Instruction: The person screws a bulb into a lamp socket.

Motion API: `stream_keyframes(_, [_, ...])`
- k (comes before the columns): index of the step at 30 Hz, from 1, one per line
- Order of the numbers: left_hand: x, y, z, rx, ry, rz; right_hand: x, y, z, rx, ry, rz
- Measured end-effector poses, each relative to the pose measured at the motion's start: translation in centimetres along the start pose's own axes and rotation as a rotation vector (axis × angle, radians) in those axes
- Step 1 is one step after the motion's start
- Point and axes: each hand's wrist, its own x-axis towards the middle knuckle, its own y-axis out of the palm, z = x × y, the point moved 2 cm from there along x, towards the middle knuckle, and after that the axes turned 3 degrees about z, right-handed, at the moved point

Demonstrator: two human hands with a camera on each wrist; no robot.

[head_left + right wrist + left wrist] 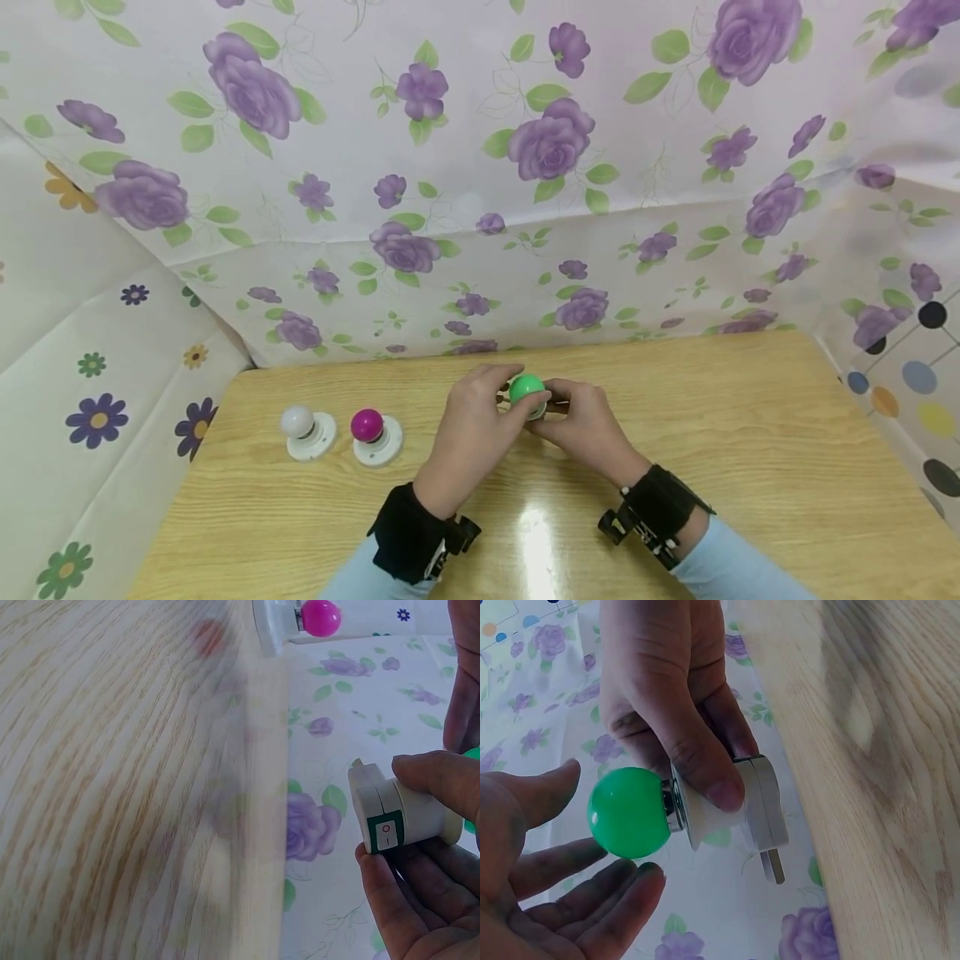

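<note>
A green round bulb (527, 390) sits in a white plug-in lamp socket (712, 810) with a flat metal prong (773, 867) and a rocker switch (386, 833) on its side. My right hand (588, 421) grips the socket body between thumb and fingers, above the table's far part. Around the bulb, my left hand (476, 421) has its fingers spread; in the left wrist view its thumb stands apart from the bulb, and its fingertips (600, 851) are close below. Whether those fingertips touch the bulb I cannot tell.
On the table's left stand a white bulb (297, 422) and a magenta bulb (367, 425), each in a round white base. The wooden table (720, 467) backs onto a flowered cloth (480, 183), with patterned sheets at both sides.
</note>
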Motion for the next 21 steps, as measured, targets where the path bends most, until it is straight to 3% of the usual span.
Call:
stream_keyframes(4, [0.01, 0.02, -0.21, 0.028, 0.014, -0.018, -0.01, 0.03, 0.05, -0.008, -0.004, -0.003])
stream_keyframes(21, [-0.1, 0.02, -0.18, 0.003, 0.025, 0.061, -0.01, -0.01, 0.23, -0.028, -0.027, 0.0])
